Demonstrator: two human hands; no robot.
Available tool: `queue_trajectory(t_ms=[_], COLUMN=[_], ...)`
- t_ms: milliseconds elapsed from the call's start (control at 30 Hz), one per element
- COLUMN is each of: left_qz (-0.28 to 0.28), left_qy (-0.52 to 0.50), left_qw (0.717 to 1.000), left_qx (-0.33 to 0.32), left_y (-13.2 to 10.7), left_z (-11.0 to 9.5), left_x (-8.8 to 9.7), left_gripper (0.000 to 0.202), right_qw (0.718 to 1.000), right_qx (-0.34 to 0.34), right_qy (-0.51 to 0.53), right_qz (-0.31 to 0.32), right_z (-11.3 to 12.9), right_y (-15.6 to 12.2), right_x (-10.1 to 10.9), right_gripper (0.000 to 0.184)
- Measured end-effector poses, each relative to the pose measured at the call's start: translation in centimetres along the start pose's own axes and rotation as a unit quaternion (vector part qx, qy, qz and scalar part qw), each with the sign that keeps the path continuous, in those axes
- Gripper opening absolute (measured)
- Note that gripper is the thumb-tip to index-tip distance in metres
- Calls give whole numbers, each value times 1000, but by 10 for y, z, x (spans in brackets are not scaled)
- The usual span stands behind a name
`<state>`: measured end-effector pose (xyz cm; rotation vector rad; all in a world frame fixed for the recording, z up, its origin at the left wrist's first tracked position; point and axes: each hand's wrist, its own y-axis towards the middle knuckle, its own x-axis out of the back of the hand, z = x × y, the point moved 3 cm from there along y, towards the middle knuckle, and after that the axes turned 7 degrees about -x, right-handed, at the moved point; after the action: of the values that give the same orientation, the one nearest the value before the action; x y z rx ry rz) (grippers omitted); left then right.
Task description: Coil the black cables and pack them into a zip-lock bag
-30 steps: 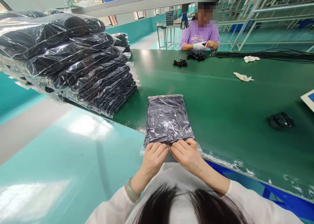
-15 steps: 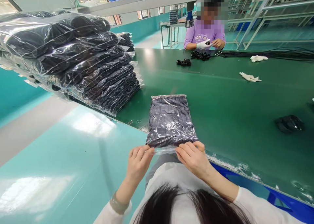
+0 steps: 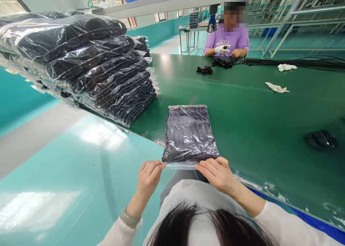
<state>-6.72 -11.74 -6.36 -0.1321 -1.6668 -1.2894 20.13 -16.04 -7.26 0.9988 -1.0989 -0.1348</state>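
Observation:
A clear plastic bag (image 3: 191, 134) packed with rows of dark, ribbed-looking pieces lies flat at the near edge of the green table. Its transparent open-end strip or seal hangs toward me over the edge. My left hand (image 3: 149, 177) pinches the near left corner of that strip between thumb and fingers. My right hand (image 3: 217, 172) grips the same strip farther right, fingers curled over the bag's near right part. The strip is stretched between both hands. Exactly what the pieces inside are cannot be made out through the glare.
Stacked bags of black items (image 3: 88, 59) rise on the left of the green table (image 3: 242, 113). Across it, a co-worker in a purple top (image 3: 229, 39) handles a small black part near black rings (image 3: 204, 70). White gloves (image 3: 277, 87) and a black coil (image 3: 321, 140) lie right.
My left hand has slid outward to the left corner of the bag's strip. My right hand keeps its grip, a little farther right. The whole view has shifted slightly.

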Motion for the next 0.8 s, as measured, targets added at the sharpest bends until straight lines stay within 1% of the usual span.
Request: queue_trajectory(t_ms=[100, 200, 267, 333, 400, 467, 533, 633, 800], left_qz=[10, 27, 37, 39, 35, 34, 38, 44, 34], left_qy=[19, 43, 36, 20, 13, 10, 5, -4, -37], left_qw=[1000, 999, 999, 999, 999, 999, 999, 998, 998], left_qx=[-19, -15, -16, -28, -34, -32, -33, -37, -24], left_y=[-2, 2, 8, 17, 27, 35, 41, 46, 48], left_z=[0, -8, -19, -35, -49, -56, -59, -56, -50], left_x=[3, 2, -3, -11, -18, -23, -25, -25, -26], left_gripper=[21, 26, 27, 23, 18, 14, 13, 16, 19], right_qw=[1000, 999, 998, 997, 996, 995, 995, 995, 997], right_qx=[-1, -29, -55, -70, -70, -65, -60, -59, -50], right_qy=[-2, -18, -30, -35, -37, -39, -44, -48, -31], right_qz=[1, -5, 0, 22, 46, 59, 63, 62, 49], right_z=[1, 5, 10, 17, 23, 27, 28, 27, 22], right_y=[-2, 1, 6, 12, 16, 17, 17, 18, 22], right_x=[4, 4, 1, -5, -11, -16, -19, -23, -23], right_gripper=[19, 20, 22, 16, 6, 6, 10, 14, 14])
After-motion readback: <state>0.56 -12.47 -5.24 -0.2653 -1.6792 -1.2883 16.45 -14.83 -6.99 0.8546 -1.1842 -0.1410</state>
